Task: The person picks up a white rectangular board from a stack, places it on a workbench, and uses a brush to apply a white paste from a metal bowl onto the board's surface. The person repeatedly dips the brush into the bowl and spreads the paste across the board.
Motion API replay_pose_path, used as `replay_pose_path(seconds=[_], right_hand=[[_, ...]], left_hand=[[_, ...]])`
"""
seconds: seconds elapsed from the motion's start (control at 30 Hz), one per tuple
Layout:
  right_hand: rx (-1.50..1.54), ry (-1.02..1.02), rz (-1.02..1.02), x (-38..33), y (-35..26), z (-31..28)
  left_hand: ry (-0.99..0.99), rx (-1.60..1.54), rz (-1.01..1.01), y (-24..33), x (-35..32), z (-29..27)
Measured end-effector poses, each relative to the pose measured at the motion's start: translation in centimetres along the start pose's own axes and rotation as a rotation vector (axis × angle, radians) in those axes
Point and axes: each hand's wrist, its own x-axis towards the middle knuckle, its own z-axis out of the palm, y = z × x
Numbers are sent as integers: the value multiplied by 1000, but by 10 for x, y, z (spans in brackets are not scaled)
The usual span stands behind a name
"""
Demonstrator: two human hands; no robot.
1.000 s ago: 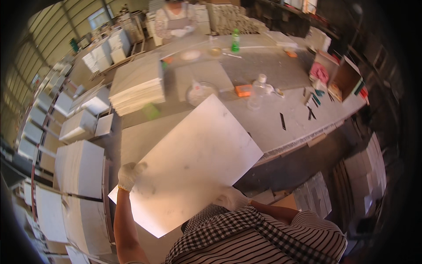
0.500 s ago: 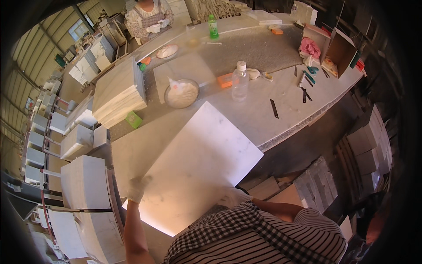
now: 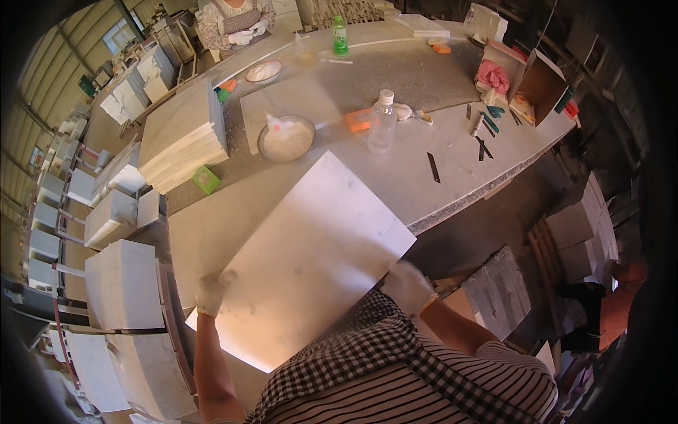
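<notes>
A pale, grey-veined marble slab (image 3: 318, 247) lies aslant in front of me, its near corner close to my checked apron. My gloved left hand (image 3: 210, 291) is closed around the slab's left edge. At the opposite edge, near the right corner, my gloved right hand (image 3: 409, 286) is curled against the stone; its fingertips are partly hidden and a little blurred. Beyond the slab, a bowl of whitish paste (image 3: 286, 141) holds a white nozzle-tipped bottle (image 3: 274, 125). To its right stands a clear bottle with a white cap (image 3: 382, 124).
Stacked slabs (image 3: 185, 138) rest on the table's left, beside a green box (image 3: 205, 179). Black blades (image 3: 433, 168) and an open carton (image 3: 542, 88) lie to the right. Across the table stands a co-worker (image 3: 236, 25). Stone blocks (image 3: 123, 286) line the left side.
My right hand has moved up and right along the slab's edge, toward its right corner. My left hand stays at the left edge. The whole view has shifted slightly.
</notes>
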Motion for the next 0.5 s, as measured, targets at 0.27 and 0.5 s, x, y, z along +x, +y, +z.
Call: replay_pose_path(seconds=[0.27,0.5], right_hand=[[-427,555,-571,46,-61,-52],[-310,189,-639,153,-72,-27]], left_hand=[[5,-67,42,2,0,3],[101,48,35,1,-4,3]])
